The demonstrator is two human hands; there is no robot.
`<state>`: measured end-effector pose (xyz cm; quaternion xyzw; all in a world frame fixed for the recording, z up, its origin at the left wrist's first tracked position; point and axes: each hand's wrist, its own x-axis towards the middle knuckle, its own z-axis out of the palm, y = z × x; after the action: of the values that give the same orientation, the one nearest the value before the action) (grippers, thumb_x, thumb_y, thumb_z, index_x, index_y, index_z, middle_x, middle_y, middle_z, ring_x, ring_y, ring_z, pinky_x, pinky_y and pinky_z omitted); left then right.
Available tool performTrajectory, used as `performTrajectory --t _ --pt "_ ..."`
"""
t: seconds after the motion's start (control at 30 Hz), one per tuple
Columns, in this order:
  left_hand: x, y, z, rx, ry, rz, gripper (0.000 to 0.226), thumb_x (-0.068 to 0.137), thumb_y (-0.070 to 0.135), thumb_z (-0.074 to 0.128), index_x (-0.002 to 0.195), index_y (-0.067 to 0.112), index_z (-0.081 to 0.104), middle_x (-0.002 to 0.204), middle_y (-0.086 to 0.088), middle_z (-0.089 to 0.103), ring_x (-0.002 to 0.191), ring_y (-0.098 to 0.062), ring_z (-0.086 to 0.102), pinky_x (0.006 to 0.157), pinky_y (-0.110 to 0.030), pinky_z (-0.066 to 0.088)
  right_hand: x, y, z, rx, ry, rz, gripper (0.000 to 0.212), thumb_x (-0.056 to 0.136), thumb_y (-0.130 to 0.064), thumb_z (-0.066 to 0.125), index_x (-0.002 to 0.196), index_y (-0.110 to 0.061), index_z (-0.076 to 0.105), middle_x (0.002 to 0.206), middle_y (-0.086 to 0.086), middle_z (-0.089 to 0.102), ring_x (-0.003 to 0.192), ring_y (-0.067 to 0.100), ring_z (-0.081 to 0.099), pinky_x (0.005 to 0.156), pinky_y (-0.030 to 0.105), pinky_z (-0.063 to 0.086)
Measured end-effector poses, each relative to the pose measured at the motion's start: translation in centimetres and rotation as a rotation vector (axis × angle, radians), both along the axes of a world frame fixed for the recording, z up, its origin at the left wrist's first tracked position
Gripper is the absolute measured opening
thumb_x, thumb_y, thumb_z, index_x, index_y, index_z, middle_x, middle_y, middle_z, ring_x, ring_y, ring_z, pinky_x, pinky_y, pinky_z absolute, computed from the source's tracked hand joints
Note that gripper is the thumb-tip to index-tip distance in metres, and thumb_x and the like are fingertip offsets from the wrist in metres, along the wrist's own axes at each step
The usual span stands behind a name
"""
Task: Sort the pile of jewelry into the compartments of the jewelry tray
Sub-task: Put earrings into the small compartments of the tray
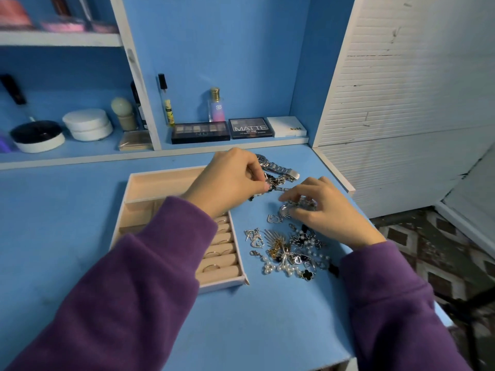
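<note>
Partly done: rings [214, 254] slotted in tray [225, 283], most of pile [289, 250] left; left hand [230, 180] pinches chain [271, 183], right hand [324, 207] grips silver piece [286, 210].

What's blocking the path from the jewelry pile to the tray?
Only the person's left sleeve, lying across the middle of the jewelry tray. The back compartment and ring rolls are uncovered; bare table separates pile and tray; left hand pinches a chain, right hand grips a silver piece.
</note>
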<state>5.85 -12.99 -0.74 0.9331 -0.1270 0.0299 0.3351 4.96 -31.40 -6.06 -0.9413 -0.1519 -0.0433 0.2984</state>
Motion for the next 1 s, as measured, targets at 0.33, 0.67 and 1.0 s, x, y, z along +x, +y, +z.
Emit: performTrajectory --t 0.33,0.67,1.0 --pt "-2.4 1.4 0.4 0.006 -0.043 0.002 0.011 0.075 0.030 0.073 0.075 0.021 0.067 0.073 0.003 0.067 0.073 -0.010 0.060 0.066 -0.025 0.048 -0.2 0.2 -0.3 -0.109 -0.057 0.052 0.015 0.080 -0.022 0.066 0.094 -0.027 0.067 0.089 -0.002 0.050 0.092 0.013 0.035 0.077 0.022 0.029" --pt "-4.6 5.7 0.9 -0.069 -0.108 0.101 0.011 0.071 0.030 0.075 0.067 0.025 0.065 0.069 0.010 0.068 0.068 -0.004 0.061 0.065 -0.018 0.047 0.0 1.1 -0.4 0.040 -0.229 -0.081 0.002 0.080 -0.016 0.069 0.079 -0.016 0.071 0.077 -0.009 0.056 0.080 0.012 0.048 0.070 0.014 0.034" --pt "-4.7 15.1 -1.2 -0.179 -0.114 0.291 0.005 0.075 0.020 0.074 0.074 0.020 0.069 0.070 0.006 0.071 0.068 -0.002 0.064 0.063 -0.004 0.043 -1.5 9.4 2.9 0.354 -0.293 0.040 0.004 0.080 -0.008 0.068 0.078 -0.012 0.070 0.071 -0.008 0.067 0.066 0.000 0.055 0.061 0.006 0.038"
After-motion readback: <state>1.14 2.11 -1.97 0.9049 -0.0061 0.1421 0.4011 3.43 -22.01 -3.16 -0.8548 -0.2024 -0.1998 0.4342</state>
